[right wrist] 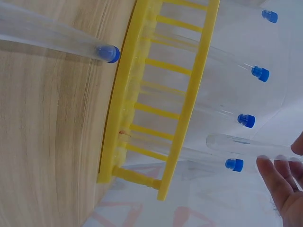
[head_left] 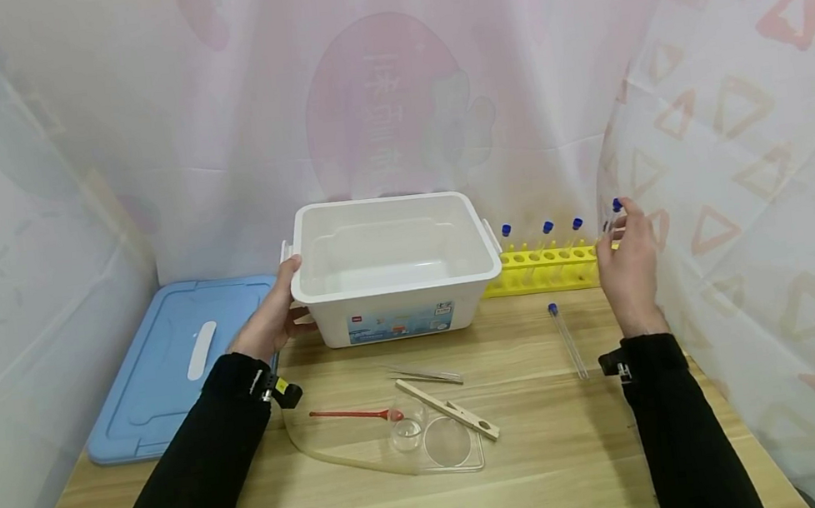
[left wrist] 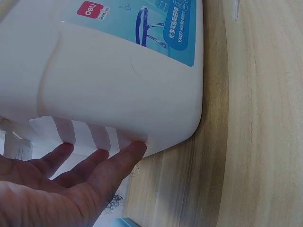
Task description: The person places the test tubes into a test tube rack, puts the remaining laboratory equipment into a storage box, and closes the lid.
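Observation:
My left hand [head_left: 269, 316] is at the left side of a white plastic bin [head_left: 402, 305], thumb close to the rim. In the left wrist view its fairly straight fingers [left wrist: 120, 161] touch the bin's side wall. My right hand [head_left: 630, 275] pinches a clear test tube [right wrist: 236, 144] with a blue stopper [head_left: 616, 203], raised near the right end of a yellow test tube rack [head_left: 546, 280]. Its rounded lower end hangs free beside the rack in the right wrist view. Several blue-stoppered tubes stand in the rack. Another test tube [head_left: 568, 342] lies on the table before it.
A blue lid [head_left: 155, 358] with a white handle lies at the left. In front of the bin are tweezers [head_left: 425, 375], a red thin-handled spoon [head_left: 350, 414], a small clear beaker [head_left: 407, 432], a wooden clamp [head_left: 448, 409], a clear plate [head_left: 469, 465] and pale tubing [head_left: 348, 459]. Curtains surround the table.

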A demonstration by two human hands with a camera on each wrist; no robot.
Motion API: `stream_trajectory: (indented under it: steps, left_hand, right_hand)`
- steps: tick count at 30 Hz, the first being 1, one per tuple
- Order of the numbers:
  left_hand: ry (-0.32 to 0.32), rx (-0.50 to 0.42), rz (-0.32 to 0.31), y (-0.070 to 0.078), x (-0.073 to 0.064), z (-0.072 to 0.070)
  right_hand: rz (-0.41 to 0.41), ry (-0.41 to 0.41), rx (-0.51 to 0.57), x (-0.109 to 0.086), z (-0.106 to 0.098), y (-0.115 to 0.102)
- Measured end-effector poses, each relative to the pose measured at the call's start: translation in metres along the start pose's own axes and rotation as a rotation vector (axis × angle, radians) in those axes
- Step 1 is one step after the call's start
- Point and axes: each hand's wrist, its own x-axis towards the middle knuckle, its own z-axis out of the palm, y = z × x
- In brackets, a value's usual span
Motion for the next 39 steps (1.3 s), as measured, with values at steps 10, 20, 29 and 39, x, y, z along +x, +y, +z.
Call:
stream_trajectory:
  steps: [10,20,29,39]
  left_hand:
    - [-0.016,0.000,-0.002,-0.001,0.003,-0.001]
    - [-0.008,0.007,-0.007,-0.001,0.003,-0.001]
    - [-0.009,0.006,-0.008,-0.002,0.003,-0.001]
    - [-0.005,0.004,-0.011,-0.002,0.002,-0.001]
  right_hand:
    - [0.074,0.097,0.062,0.007,0.003,0.013]
    - [0.150,0.136,0.097,0.012,0.007,0.030]
    - [0.155,0.159,0.107,0.015,0.013,0.043]
    - [0.165,0.145,0.089,0.025,0.022,0.057]
